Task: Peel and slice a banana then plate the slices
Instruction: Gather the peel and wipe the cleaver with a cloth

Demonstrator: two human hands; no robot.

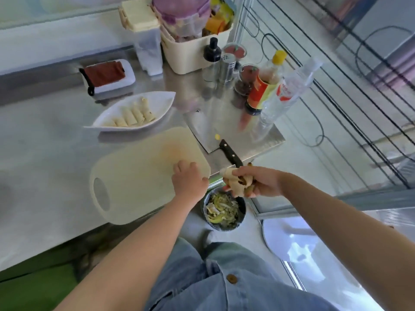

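Several banana slices (134,114) lie in a white leaf-shaped plate (165,103) at the back left of the steel counter. In front of it lies a pale cutting board (134,173), bare on top. My left hand (188,179) rests on the board's near right corner with its fingers curled under. My right hand (256,182) grips a bundle of banana peel (235,184) just past the counter's edge, above a round waste bin (224,213) on the floor. A cleaver (208,129) with a black handle lies flat to the right of the board.
Bottles (265,86), shakers and small jars crowd the counter's back right corner. A cream basket (193,48) and a lidded container (143,34) stand behind them. A white tray with a brown cloth (105,72) sits at the back left. Window bars (336,86) run along the right.
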